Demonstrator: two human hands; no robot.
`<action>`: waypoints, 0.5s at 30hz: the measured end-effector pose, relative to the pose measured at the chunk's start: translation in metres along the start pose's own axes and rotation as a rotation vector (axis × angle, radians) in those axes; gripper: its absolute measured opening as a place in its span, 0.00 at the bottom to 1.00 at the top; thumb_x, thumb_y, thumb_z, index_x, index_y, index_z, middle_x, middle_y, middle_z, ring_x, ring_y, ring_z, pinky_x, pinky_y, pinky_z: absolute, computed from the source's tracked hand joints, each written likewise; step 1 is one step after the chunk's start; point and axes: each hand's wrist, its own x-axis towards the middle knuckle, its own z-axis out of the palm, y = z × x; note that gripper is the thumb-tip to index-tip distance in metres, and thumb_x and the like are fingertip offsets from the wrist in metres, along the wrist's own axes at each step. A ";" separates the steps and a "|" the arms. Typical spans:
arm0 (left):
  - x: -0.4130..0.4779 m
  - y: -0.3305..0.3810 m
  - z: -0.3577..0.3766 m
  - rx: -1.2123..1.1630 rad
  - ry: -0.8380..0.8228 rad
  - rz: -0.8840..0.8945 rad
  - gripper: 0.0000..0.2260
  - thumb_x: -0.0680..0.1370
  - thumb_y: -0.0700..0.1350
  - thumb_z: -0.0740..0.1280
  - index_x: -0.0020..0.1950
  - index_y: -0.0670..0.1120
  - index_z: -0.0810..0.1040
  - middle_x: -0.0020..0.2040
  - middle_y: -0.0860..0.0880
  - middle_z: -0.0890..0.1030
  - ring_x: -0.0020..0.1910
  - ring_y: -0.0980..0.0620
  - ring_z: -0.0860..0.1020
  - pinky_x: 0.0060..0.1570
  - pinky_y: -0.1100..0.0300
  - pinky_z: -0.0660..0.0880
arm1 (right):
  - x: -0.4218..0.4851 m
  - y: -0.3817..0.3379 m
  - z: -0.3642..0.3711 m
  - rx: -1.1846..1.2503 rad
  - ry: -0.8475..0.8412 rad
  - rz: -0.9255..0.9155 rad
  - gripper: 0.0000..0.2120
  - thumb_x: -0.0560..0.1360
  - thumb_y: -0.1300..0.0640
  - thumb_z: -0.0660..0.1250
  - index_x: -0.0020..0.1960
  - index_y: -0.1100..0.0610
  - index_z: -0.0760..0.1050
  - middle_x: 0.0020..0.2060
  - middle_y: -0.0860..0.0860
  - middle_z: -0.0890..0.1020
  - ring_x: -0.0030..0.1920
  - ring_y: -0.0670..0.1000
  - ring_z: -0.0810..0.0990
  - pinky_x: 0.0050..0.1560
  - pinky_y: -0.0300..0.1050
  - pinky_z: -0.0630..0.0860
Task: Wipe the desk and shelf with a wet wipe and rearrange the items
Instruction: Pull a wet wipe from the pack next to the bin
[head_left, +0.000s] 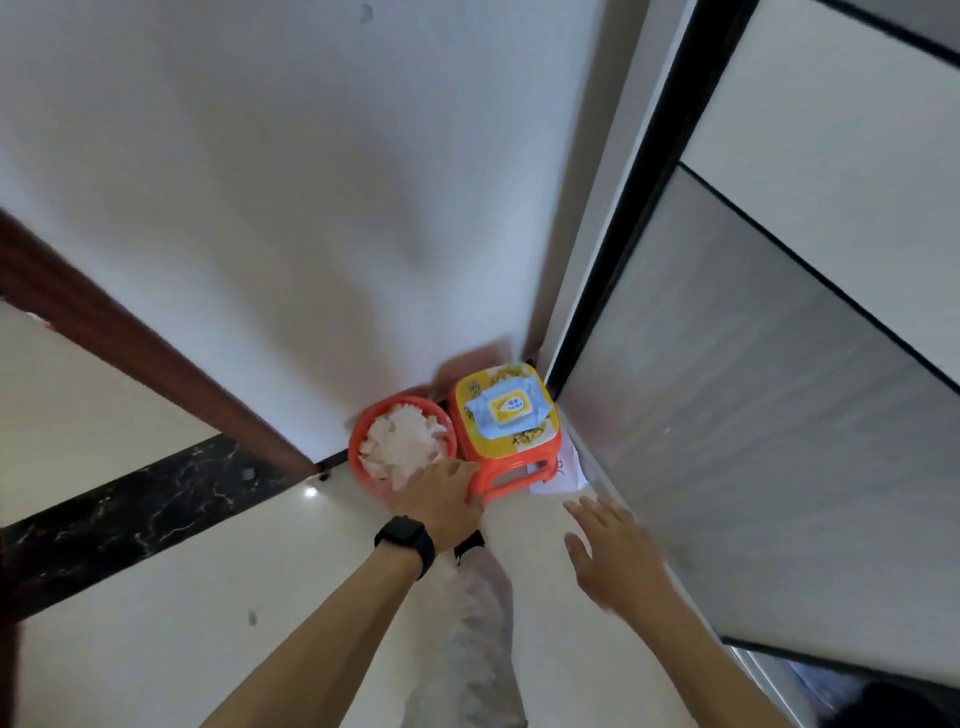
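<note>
Hands reach down together: the left hand (439, 499) touches the near corner of the orange stool (519, 460), but I cannot tell whether its fingers grip. The right hand (613, 551) hovers nearby, fingers spread, holding nothing. The wet wipe pack (511, 408) lies on the stool's top, beside an orange bin (358, 439) of crumpled wipes (400, 441).
</note>
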 end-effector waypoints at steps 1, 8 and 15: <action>0.023 -0.002 0.001 -0.008 -0.042 -0.004 0.17 0.78 0.53 0.60 0.67 0.54 0.73 0.64 0.51 0.77 0.60 0.46 0.76 0.57 0.52 0.71 | 0.021 0.002 0.002 -0.009 -0.067 0.020 0.24 0.83 0.47 0.54 0.78 0.49 0.62 0.76 0.48 0.66 0.78 0.50 0.59 0.77 0.46 0.56; 0.165 -0.025 0.020 0.012 -0.212 0.029 0.24 0.79 0.54 0.61 0.75 0.50 0.65 0.72 0.48 0.69 0.71 0.45 0.66 0.69 0.50 0.64 | 0.160 0.022 0.027 -0.036 -0.336 0.081 0.26 0.83 0.45 0.51 0.80 0.48 0.54 0.79 0.45 0.60 0.79 0.48 0.56 0.76 0.45 0.55; 0.297 -0.063 0.088 0.076 -0.255 0.041 0.28 0.81 0.55 0.60 0.78 0.49 0.57 0.77 0.45 0.62 0.76 0.44 0.59 0.73 0.49 0.61 | 0.293 0.051 0.111 0.003 -0.401 0.087 0.29 0.80 0.48 0.56 0.80 0.52 0.56 0.79 0.50 0.61 0.78 0.51 0.58 0.76 0.46 0.58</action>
